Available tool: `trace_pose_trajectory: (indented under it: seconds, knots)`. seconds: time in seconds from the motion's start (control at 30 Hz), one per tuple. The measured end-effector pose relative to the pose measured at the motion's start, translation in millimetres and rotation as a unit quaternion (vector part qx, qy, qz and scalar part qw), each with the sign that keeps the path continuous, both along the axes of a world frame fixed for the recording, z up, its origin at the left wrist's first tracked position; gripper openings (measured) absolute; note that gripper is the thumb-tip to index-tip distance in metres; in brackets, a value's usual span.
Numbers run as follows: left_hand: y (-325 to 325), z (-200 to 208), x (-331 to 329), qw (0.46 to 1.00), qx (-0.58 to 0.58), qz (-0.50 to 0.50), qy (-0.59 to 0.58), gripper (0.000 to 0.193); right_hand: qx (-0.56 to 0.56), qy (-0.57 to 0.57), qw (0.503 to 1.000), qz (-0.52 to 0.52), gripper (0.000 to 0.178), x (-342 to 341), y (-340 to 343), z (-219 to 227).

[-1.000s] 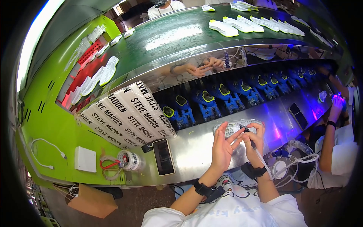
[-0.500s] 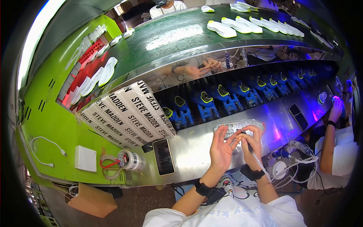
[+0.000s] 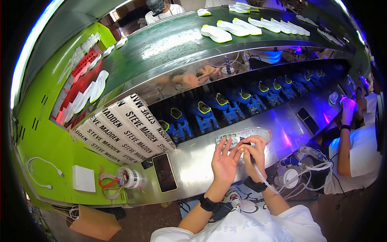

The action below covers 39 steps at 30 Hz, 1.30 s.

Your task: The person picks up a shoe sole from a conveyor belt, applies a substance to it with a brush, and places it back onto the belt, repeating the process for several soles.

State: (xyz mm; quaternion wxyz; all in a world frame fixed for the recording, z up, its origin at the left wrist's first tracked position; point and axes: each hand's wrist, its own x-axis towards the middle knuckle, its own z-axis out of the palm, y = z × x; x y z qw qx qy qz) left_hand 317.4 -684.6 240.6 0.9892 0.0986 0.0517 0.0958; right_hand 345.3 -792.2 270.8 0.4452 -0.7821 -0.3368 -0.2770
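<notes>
A pale, translucent shoe sole (image 3: 258,132) with a gridded tread lies on the steel bench (image 3: 201,161), just in front of me. My left hand (image 3: 224,163) steadies its near edge, fingers stretched up and fingertips on the sole. My right hand (image 3: 254,155) is beside it and pinches a small tool against the sole. A clear tube (image 3: 269,184) runs from that tool down past my wrist. Both wrists wear dark bands. The sole's middle is hidden by my fingers.
A phone (image 3: 164,172), a tape roll (image 3: 130,177) and white printed boxes (image 3: 121,131) sit to my left. Blue shoe holders (image 3: 209,113) line the recess behind the bench. White soles (image 3: 217,33) ride the green conveyor (image 3: 161,44). A co-worker (image 3: 354,149) works at my right.
Both hands stay on the sole. The fingers have drawn a little closer together over it. The view has shifted slightly.
</notes>
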Motion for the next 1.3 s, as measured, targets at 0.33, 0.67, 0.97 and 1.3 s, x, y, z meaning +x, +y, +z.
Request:
trace_pose_trajectory:
  seconds: [0.33,0.67,0.97,1.3]
  knots:
    - [0.6,-9.9,-1.2,0.999,-0.032,-0.014,-0.003,0.039,-0.030,0.000,0.999,0.033,0.013,6.1,-8.2,1.0]
    - [2.2,6.1,-3.8,0.992,0.120,0.034,-0.014,0.042,-0.097,0.000,0.995,-0.021,0.009,2.2,-10.2,4.4]
    - [4.3,9.7,-4.8,0.969,0.244,0.034,-0.014,0.040,-0.123,-0.003,0.992,-0.016,0.010,-0.8,-13.7,11.0]
    - [3.2,10.8,-1.5,0.926,0.373,0.054,-0.011,0.047,-0.253,-0.099,0.958,-0.088,0.012,-7.4,-8.1,22.5]
